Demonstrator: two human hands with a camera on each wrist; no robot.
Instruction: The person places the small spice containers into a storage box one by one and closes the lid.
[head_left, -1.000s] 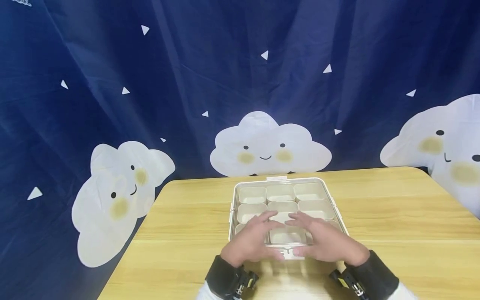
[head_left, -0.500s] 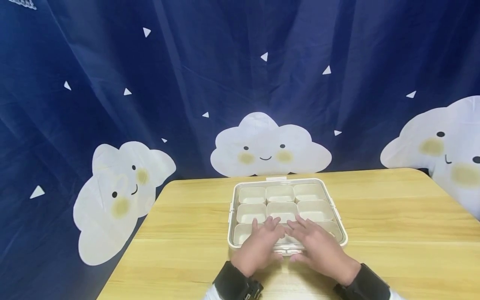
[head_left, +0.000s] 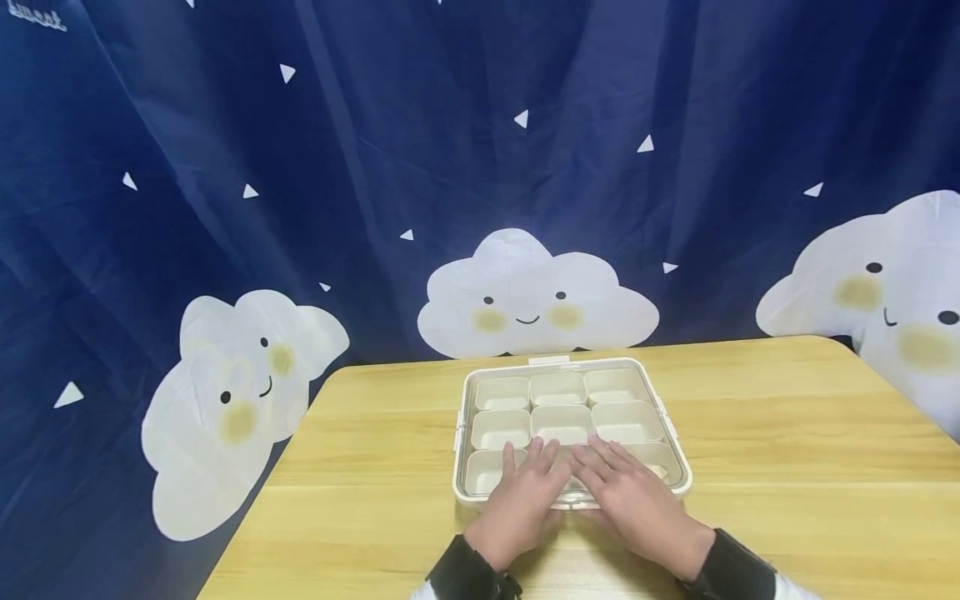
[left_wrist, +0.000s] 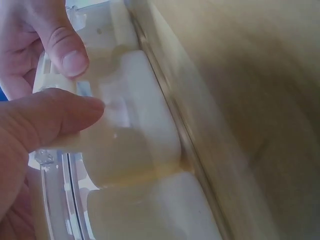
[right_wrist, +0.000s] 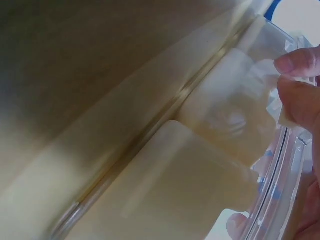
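A lidded clear storage box (head_left: 461, 433) with a pale rim stands on the table. Several cream cups (head_left: 564, 423) sit inside it in rows. Across the near part of the lid lie the fingers of my left hand (head_left: 519, 502) and right hand (head_left: 643, 510), straight and side by side. Low at the front, in the left wrist view, both thumbs touch the front latch (left_wrist: 57, 82), the left thumb (left_wrist: 60, 117) beside the right. The right thumb (right_wrist: 299, 100) presses against it in the right wrist view. My hands cover part of the front cups.
The wooden table (head_left: 360, 467) stretches to both sides of the box. Another latch (head_left: 550, 361) is on the box's far edge. Behind the table hangs a dark blue curtain (head_left: 360, 167) with smiling clouds.
Both hands have come down from just above the box onto the front of its lid. Their fingers have flattened there, and the thumbs have gone below the front edge. The box barely moves.
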